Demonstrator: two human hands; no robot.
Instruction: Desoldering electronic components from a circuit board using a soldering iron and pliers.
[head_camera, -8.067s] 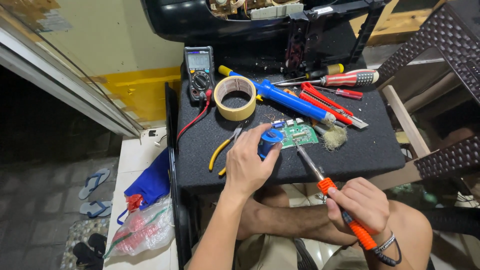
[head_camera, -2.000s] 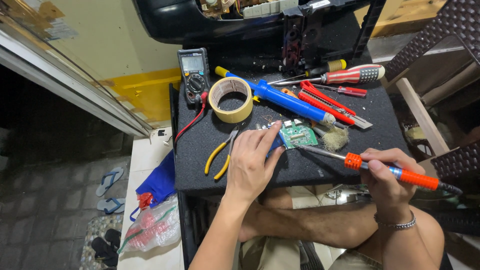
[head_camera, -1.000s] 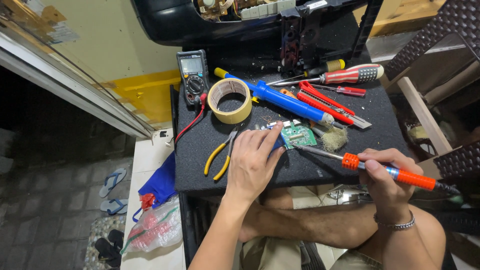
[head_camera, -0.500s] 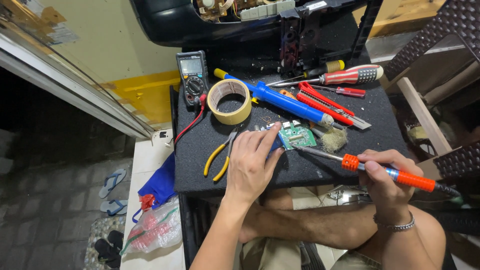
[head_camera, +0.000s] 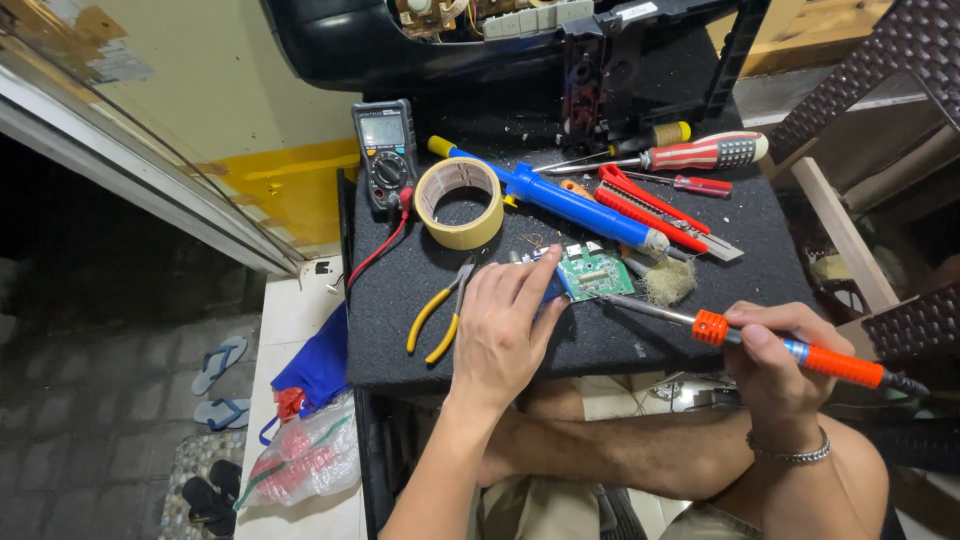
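Note:
A small green circuit board (head_camera: 592, 271) lies on the black foam mat (head_camera: 400, 300). My left hand (head_camera: 505, 325) rests flat on the mat with its fingertips pressing on the board's left end, a blue part showing under the fingers. My right hand (head_camera: 775, 355) grips an orange-handled soldering iron (head_camera: 790, 350), whose metal tip (head_camera: 615, 301) reaches the board's near edge. A tuft of steel wool (head_camera: 668, 281) sits just right of the board.
Yellow-handled pliers (head_camera: 440, 315) lie left of my hand. Behind are a roll of tape (head_camera: 459, 202), a multimeter (head_camera: 384, 153) with red lead, a blue desoldering pump (head_camera: 570, 203), a red cutter (head_camera: 655, 210), screwdrivers (head_camera: 700, 153) and an open black appliance casing (head_camera: 480, 40). A woven chair (head_camera: 880, 90) stands right.
Eight seconds ago the iron was held upright away from the board; now it lies low with its tip at the board. Over the last second both hands have stayed nearly still.

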